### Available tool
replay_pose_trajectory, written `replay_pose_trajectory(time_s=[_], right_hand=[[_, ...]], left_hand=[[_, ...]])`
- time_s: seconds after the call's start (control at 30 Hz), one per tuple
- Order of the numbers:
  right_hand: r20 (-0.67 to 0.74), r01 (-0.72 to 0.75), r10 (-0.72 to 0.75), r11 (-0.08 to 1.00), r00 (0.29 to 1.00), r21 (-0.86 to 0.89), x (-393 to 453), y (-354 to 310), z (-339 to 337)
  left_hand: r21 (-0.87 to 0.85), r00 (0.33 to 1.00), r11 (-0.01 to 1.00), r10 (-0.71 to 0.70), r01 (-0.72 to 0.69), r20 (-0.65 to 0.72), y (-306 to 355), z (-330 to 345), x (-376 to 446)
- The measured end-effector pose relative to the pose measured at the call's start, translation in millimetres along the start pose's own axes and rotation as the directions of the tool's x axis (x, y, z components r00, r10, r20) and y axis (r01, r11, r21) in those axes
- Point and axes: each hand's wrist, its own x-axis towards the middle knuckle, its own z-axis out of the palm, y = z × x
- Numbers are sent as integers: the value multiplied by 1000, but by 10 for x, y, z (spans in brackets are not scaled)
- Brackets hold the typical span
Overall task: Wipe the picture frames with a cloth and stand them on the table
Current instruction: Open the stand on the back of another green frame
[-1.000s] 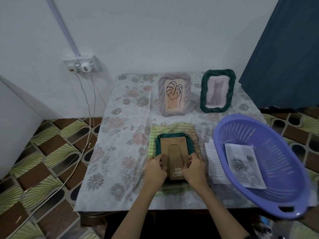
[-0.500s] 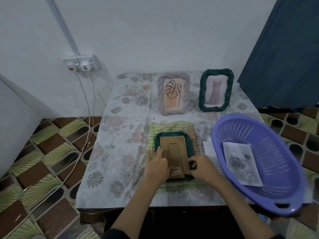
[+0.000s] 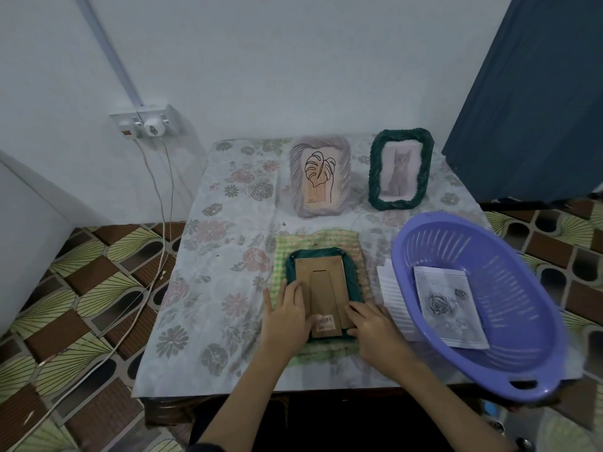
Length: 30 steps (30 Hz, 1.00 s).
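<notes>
A green rope-edged picture frame (image 3: 326,272) lies face down on a green checked cloth (image 3: 318,239), its brown cardboard back and stand up. My left hand (image 3: 287,316) rests flat on the frame's lower left, fingers straight. My right hand (image 3: 372,324) touches the frame's lower right edge with its fingertips at the stand. At the back of the table a pale purple frame (image 3: 319,176) with a leaf drawing and a green frame (image 3: 400,169) with a cat picture stand upright.
A purple plastic basket (image 3: 522,363) with a printed rose sheet (image 3: 448,308) inside overhangs the table's right front edge. White paper (image 3: 391,298) lies beside it. The floral tablecloth (image 3: 212,272) covers the table. Cables hang from a wall socket (image 3: 145,125) at left.
Both hands shifted on the frame's back: the left slid down its left side, the right moved to the lower right by the stand. The frame stays flat.
</notes>
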Motion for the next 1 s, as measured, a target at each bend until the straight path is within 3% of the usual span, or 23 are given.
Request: replay_pose_trajectory(time_s=[0.1, 0.2, 0.3, 0.37, 0.5, 0.67, 1.0], right_hand=[[-120, -76, 89, 991, 989, 107, -34, -81, 123], [-113, -203, 241, 940, 964, 272, -5, -191, 151], [-117, -262, 305, 923, 945, 283, 22, -197, 157], [-124, -202, 249, 930, 961, 307, 49, -188, 96], [-64, -36, 46, 989, 997, 146, 148, -181, 65], [72, -16, 9, 996, 997, 86, 249, -187, -22], [137, -13, 13, 1000, 990, -1, 277, -255, -106]], left_hand=[[32, 1000, 999, -7, 7, -9, -17, 10, -14], [35, 998, 999, -6, 8, -56, -27, 62, -22], [54, 996, 998, -2, 7, -86, -56, 81, -6], [25, 1000, 1000, -14, 14, -27, -55, 86, -14], [-26, 1000, 1000, -6, 6, -8, -57, 11, -41], [-203, 980, 977, 106, -71, 168, -257, -58, -43], [7, 976, 987, 160, -163, 150, -260, 29, -142]])
